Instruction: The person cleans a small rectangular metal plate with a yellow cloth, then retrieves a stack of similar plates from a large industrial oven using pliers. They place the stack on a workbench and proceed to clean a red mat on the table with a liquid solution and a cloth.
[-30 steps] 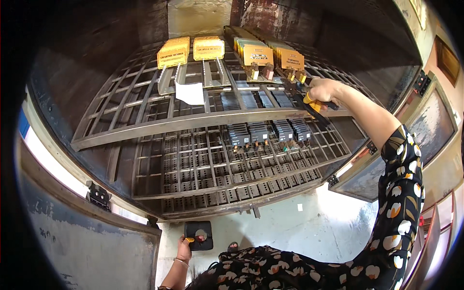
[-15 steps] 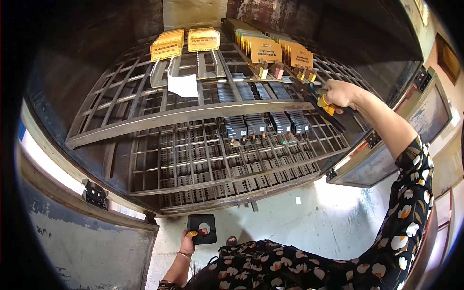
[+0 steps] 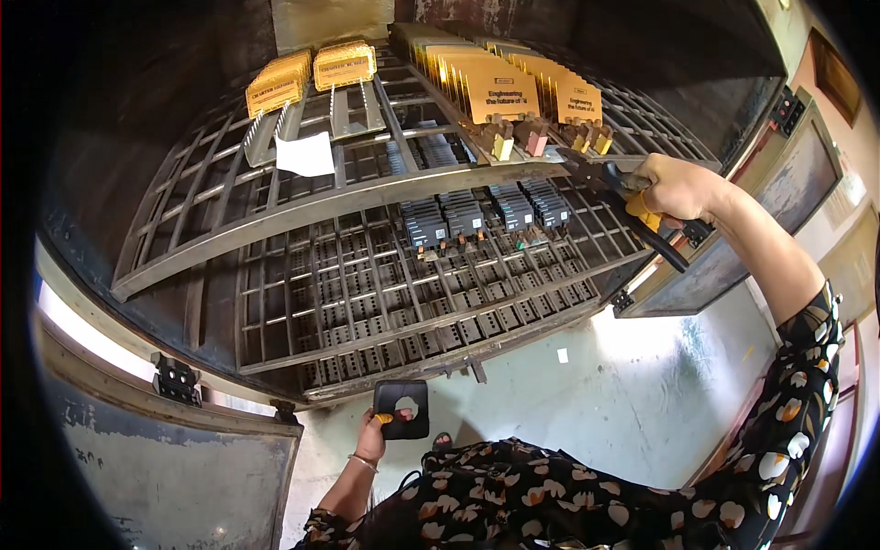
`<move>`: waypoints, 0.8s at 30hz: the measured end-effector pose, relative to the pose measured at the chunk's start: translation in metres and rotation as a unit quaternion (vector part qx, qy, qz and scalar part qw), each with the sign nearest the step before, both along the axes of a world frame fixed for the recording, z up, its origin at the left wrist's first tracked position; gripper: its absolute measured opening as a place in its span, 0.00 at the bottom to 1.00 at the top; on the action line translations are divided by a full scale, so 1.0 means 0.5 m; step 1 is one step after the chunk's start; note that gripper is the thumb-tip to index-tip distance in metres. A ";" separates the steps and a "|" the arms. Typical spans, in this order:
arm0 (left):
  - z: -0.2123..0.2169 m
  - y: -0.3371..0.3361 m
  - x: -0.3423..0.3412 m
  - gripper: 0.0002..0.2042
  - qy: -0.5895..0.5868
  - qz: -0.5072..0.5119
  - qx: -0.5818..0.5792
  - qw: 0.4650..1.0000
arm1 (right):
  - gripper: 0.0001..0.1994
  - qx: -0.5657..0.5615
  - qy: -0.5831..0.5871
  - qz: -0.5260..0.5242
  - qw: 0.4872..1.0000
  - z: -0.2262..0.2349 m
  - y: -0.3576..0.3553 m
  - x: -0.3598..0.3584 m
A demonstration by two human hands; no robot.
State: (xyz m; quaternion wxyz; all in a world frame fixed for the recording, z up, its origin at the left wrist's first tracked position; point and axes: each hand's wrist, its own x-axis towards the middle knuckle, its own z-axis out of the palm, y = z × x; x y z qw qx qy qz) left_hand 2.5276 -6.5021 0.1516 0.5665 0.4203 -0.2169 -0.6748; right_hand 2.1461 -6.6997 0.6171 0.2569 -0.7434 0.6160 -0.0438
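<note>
My right hand (image 3: 683,188) is closed on a dark tool with a long black handle (image 3: 665,247), its kind unclear. Orange material shows at the fingers. The tool's far end reaches the right front corner of a holder (image 3: 472,137) carrying rows of upright gold plates (image 3: 502,99); whether it grips there is hidden. Yellow and pink clips (image 3: 537,139) stand along the holder's front, close above the shelf's front bar (image 3: 357,206). Low down, my left hand (image 3: 371,440) holds a black square pad (image 3: 403,410) with a pale patch; orange covers part of a finger.
Gold plates (image 3: 275,87) stand in slotted metal stands on the shelf's left, beside a white paper (image 3: 305,155). Rows of black cards (image 3: 463,220) sit on the lower rack (image 3: 321,312). Cabinet doors (image 3: 174,440) swing open on both sides.
The holder with its gold plates and clips has come toward me, nearer the shelf's front bar. My right hand and tool have moved right. My left hand has risen slightly with the pad.
</note>
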 end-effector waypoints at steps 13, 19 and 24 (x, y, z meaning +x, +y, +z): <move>0.067 -0.127 -0.109 0.17 0.116 -0.061 -0.031 0.991 | 0.12 0.024 0.024 0.004 0.999 -0.044 0.077 -0.016; 0.245 -0.214 -0.162 0.20 0.243 -0.095 -0.073 0.962 | 0.10 0.150 -0.217 -0.089 0.960 -0.122 0.062 -0.056; 0.316 -0.257 -0.174 0.18 0.266 -0.086 -0.104 0.955 | 0.12 0.249 -0.555 -0.082 0.789 -0.246 0.085 -0.028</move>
